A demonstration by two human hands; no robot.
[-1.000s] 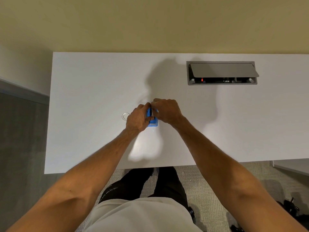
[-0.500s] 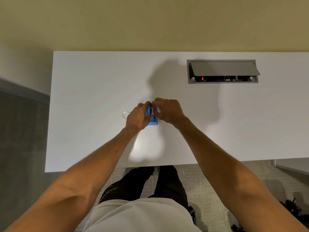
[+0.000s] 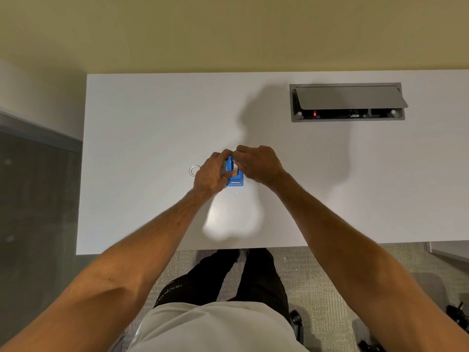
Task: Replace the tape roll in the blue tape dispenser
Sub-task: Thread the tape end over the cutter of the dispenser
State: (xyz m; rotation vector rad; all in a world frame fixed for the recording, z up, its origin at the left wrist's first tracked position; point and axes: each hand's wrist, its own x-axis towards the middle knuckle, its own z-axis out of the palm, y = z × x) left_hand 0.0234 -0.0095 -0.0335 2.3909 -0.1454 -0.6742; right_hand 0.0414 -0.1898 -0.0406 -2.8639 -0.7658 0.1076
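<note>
The blue tape dispenser (image 3: 234,177) stands on the white desk (image 3: 142,128), its metal cutter end toward me. My left hand (image 3: 210,174) grips its left side. My right hand (image 3: 258,163) is over its far right part, fingers pinched on a pale tape roll (image 3: 236,169) that sits at the dispenser's top opening. Most of that roll is hidden by my fingers. A clear ring-shaped tape roll (image 3: 194,170) lies flat on the desk just left of my left hand.
A grey cable box (image 3: 347,102) with a raised lid is set into the desk at the back right. The desk's near edge is just in front of my legs. Chair casters (image 3: 295,318) stand on the carpet below.
Both hands have stayed on the dispenser with only slight finger movement. A bit more of the dispenser's blue top and the pale roll shows between my hands.
</note>
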